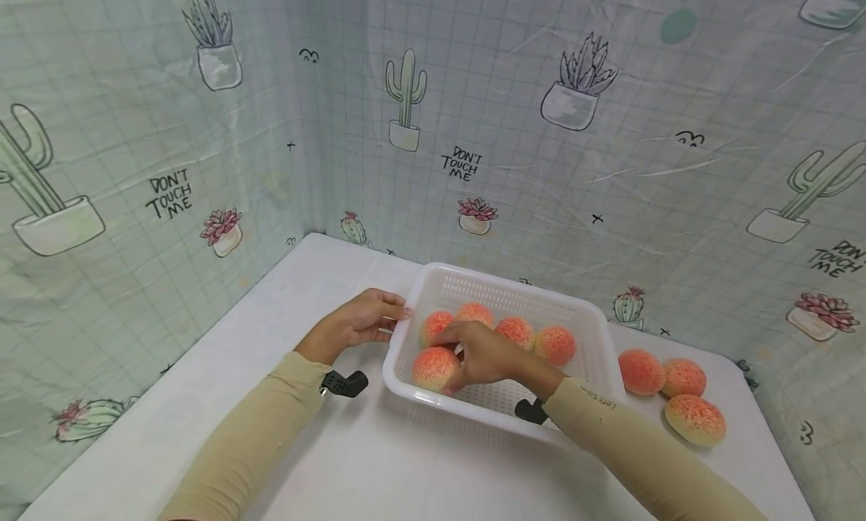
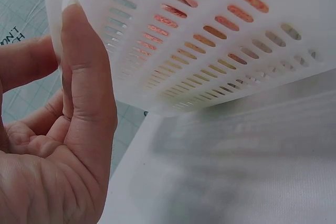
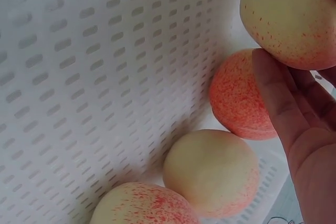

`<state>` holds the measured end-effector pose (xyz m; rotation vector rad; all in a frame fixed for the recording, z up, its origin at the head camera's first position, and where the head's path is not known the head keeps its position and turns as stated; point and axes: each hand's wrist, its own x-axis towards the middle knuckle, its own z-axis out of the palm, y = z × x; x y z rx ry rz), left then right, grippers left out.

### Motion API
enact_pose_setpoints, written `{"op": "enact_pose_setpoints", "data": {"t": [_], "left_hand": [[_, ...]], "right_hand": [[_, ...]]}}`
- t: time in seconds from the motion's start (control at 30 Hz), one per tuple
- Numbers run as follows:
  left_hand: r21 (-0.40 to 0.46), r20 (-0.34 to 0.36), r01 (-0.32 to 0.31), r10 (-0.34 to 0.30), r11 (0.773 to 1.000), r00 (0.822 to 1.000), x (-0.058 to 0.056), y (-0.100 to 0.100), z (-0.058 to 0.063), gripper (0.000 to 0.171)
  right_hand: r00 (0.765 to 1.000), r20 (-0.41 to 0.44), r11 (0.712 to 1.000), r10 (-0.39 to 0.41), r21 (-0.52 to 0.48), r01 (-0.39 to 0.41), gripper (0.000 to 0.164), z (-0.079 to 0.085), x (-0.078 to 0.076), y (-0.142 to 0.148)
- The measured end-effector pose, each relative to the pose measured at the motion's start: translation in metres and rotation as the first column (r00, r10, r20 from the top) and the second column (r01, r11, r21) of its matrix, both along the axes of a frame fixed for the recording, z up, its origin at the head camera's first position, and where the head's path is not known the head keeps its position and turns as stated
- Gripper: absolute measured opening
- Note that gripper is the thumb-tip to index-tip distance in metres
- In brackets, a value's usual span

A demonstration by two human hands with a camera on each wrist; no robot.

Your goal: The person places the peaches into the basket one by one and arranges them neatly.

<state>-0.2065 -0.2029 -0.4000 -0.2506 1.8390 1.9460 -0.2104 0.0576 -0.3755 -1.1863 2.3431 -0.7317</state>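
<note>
A white plastic basket [image 1: 502, 273] with slotted walls stands on the table with several red-and-yellow peaches in it. My left hand [image 1: 361, 319] grips its left rim; the left wrist view shows the thumb [image 2: 86, 77] against the basket wall [image 2: 173, 40]. Inside the basket, my right hand [image 1: 485, 353] holds a peach [image 1: 433, 368] at the front left corner, seen close up as a pale peach [image 3: 291, 19] in the right wrist view. Behind it sit more peaches, such as a red peach [image 1: 555, 345] on the right and another peach [image 1: 473, 314] near the back.
To the right of the basket, three peaches lie on the white table [image 1: 325, 461]: one peach [image 1: 640, 371] by the basket wall, a second peach [image 1: 684, 377] beside it and a third peach [image 1: 695, 420] nearer me. A cactus-print cloth [image 1: 501, 115] hangs behind and at the sides.
</note>
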Motion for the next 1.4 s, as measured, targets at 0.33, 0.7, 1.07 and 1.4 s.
{"op": "enact_pose_setpoints", "data": {"t": [0.33, 0.7, 1.07, 1.4], "left_hand": [[-0.004, -0.004, 0.015, -0.015, 1.0, 1.0, 0.001, 0.006, 0.003, 0.032], [-0.001, 0.002, 0.025, -0.025, 1.0, 1.0, -0.001, 0.009, 0.004, 0.03], [0.01, -0.001, 0.033, -0.033, 0.999, 0.999, 0.0, 0.009, 0.003, 0.033], [0.017, -0.001, 0.016, -0.016, 1.0, 1.0, 0.001, 0.002, 0.002, 0.027]], "right_hand": [[0.999, -0.038, 1.0, 0.011, 0.024, -0.01, 0.061, -0.003, 0.002, 0.001], [0.997, -0.055, 0.998, 0.056, 0.007, -0.055, 0.054, -0.002, 0.002, 0.007], [0.999, 0.038, 0.998, 0.037, -0.047, -0.035, 0.058, 0.005, -0.003, 0.014], [0.987, 0.126, 0.991, -0.099, -0.082, 0.109, 0.065, 0.03, -0.01, 0.034]]}}
